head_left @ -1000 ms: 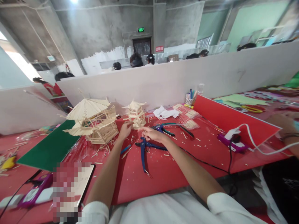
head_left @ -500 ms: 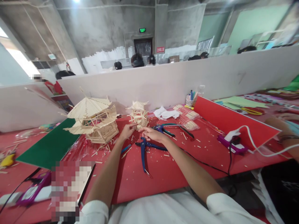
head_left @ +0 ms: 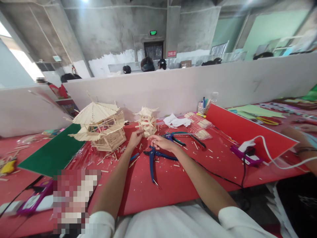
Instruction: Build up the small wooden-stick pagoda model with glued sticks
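Note:
My left hand [head_left: 135,139] and my right hand [head_left: 161,142] meet in front of a small pavilion model [head_left: 147,121] built of thin wooden sticks. The left hand pinches a short wooden stick at its fingertips, close to the model's base. The right hand's fingers are curled with their tips near the left hand's; what they hold is too small to tell. Blue-handled pliers [head_left: 152,163] lie on the red table [head_left: 173,178] just below my hands. A larger stick pavilion [head_left: 100,126] stands to the left.
Green-handled cutters [head_left: 183,136], a white cloth [head_left: 176,121], packets of sticks [head_left: 200,125] and a pen cup [head_left: 202,107] lie behind. A purple glue gun [head_left: 245,153] with cables sits right, a green board [head_left: 53,153] left. Another person's arm [head_left: 302,135] is far right.
My hands stay near the small model; the left fingertips with the stick shifted slightly. The camera drifted a little, so the scene sits slightly lower in view.

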{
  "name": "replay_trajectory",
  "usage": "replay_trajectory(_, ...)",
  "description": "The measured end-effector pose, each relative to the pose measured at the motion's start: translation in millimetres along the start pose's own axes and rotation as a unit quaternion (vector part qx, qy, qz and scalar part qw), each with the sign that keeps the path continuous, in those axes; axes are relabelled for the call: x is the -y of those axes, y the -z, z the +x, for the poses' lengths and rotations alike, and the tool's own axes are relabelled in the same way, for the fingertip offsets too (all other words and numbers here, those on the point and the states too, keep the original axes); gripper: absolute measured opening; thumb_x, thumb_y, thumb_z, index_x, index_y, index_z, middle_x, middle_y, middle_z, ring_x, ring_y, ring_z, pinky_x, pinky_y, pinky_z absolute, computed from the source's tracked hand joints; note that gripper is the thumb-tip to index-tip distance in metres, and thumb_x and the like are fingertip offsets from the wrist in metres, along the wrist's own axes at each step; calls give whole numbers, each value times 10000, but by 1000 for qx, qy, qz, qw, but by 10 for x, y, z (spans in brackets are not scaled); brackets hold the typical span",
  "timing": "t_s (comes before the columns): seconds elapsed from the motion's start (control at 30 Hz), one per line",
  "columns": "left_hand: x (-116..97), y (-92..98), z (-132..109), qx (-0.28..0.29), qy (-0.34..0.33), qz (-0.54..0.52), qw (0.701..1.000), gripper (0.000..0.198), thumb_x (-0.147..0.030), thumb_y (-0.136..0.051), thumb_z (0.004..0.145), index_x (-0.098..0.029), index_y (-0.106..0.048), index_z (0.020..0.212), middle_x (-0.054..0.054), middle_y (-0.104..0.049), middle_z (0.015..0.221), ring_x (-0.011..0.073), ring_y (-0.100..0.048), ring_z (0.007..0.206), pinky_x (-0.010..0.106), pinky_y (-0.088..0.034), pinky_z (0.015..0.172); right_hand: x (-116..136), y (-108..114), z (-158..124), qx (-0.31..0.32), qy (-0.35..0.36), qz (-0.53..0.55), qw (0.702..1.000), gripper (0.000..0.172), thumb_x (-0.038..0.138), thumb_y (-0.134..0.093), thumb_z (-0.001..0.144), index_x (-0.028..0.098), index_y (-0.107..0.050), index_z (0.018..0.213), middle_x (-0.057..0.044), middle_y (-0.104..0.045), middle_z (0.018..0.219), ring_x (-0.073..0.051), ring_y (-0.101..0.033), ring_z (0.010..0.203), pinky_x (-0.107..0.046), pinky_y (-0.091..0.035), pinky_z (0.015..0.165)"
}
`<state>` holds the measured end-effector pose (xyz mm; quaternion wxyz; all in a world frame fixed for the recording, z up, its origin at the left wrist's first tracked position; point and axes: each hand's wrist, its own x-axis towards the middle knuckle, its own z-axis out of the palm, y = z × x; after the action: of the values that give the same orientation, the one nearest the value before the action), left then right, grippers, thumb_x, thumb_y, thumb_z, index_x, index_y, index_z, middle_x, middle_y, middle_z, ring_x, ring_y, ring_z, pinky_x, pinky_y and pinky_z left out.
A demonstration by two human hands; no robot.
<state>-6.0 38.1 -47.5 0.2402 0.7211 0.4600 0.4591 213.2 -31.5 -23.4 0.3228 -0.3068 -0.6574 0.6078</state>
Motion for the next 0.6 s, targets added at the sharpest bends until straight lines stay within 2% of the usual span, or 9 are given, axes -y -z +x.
replay_trajectory(0.13,79,55,26,-28,22,11,999,425,-231,-594,804,-99,-677,1200,158,-638,1317,272,-515,1324,433,-325,1155,53,-10,-29,2,-1,2,1000,206,159,-475,916,173,-552,1107,21,-555,765,-69,-447,530,-184,-357,481)
replay_trajectory(0.3,76,33,46,-35,50,33,998,520,-220,-617,774,-120,-607,1284,139,-601,1365,251,-459,1377,402,-315,1159,85,-8,-40,9,2,-11,1000,239,121,-467,898,175,-543,1118,41,-548,736,-61,-467,499,-186,-369,477)
replay_trajectory(0.37,43,46,42,-25,51,48,997,485,-214,-610,776,-138,-624,1255,136,-594,1377,248,-437,1395,426,-307,1163,73,-5,-29,3,8,-19,1000,250,109,-456,896,174,-539,1123,39,-563,738,-61,-498,505,-182,-387,482)
replay_trajectory(0.47,-31,112,7,-17,45,90,995,350,-200,-602,781,-140,-694,1113,156,-597,1367,264,-414,1409,460,-306,1159,40,-2,-5,-7,17,-25,999,248,105,-481,889,177,-531,1121,26,-607,743,-83,-595,579,-176,-434,510)
replay_trajectory(0.6,-169,253,-108,4,29,177,984,224,-195,-572,808,-145,-733,957,166,-633,1309,282,-443,1383,454,-349,1132,3,-3,23,-10,26,8,1000,274,97,-538,866,185,-523,1125,-11,-684,787,-133,-689,714,-224,-530,625)
